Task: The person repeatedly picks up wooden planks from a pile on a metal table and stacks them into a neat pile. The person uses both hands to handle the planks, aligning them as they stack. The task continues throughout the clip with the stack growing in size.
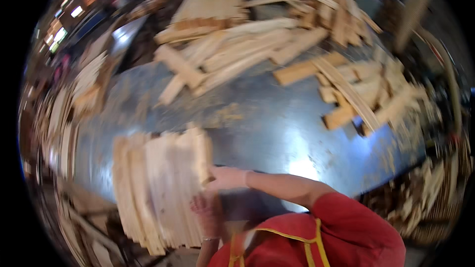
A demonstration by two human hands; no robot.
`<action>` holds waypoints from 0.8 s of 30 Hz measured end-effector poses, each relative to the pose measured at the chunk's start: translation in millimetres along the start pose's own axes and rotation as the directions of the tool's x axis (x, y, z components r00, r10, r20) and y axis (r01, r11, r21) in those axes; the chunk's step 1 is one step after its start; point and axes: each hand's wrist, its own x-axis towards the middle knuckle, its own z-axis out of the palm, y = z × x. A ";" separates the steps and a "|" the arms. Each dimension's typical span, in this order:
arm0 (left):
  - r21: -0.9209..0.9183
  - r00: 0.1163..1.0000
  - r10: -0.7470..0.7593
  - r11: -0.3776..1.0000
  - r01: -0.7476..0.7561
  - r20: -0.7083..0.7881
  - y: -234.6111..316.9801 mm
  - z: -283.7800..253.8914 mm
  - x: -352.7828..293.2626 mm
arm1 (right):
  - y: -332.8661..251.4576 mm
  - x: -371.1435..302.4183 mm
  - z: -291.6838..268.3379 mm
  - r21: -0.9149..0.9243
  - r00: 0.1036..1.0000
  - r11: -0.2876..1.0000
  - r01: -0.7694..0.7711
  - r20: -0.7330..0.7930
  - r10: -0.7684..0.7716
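left hand [204, 211]: fingers apart | right hand [226, 177]: blurred | right arm [287, 188]: reaching leftward

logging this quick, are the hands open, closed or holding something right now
Left hand: blurred, at the right side of the stacked boards; open or closed cannot be told.
Right hand: also at that side; grip cannot be told.

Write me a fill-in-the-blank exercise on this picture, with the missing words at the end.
1. The near stack is made of ____.
2. It lies toward the picture's ____ side of the table.
3. The left hand and right hand are both at the stack's ____ side in the picture.
4. The right sleeve is ____ in colour.

Missing words: wood; left; right; red.
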 end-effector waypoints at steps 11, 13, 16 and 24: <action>0.079 0.972 0.062 0.993 -0.082 0.225 90.3 -12.4 57.6 | 211.3 -330.5 -284.1 -0.199 0.363 0.501 -0.843 -0.896 0.256; 0.009 0.944 0.164 0.985 -0.174 0.286 152.3 7.7 79.1 | 335.8 -404.6 -261.3 -0.108 0.124 0.286 -0.952 -0.992 0.039; -0.312 0.909 0.238 0.941 -0.129 0.342 238.2 9.3 91.8 | 266.2 -403.5 -252.9 0.071 0.275 0.583 -0.810 -0.831 0.483; -0.519 0.804 0.055 0.789 0.329 0.592 394.5 36.3 150.1 | 395.5 -517.4 -217.6 0.478 -0.295 0.878 0.021 -0.836 0.462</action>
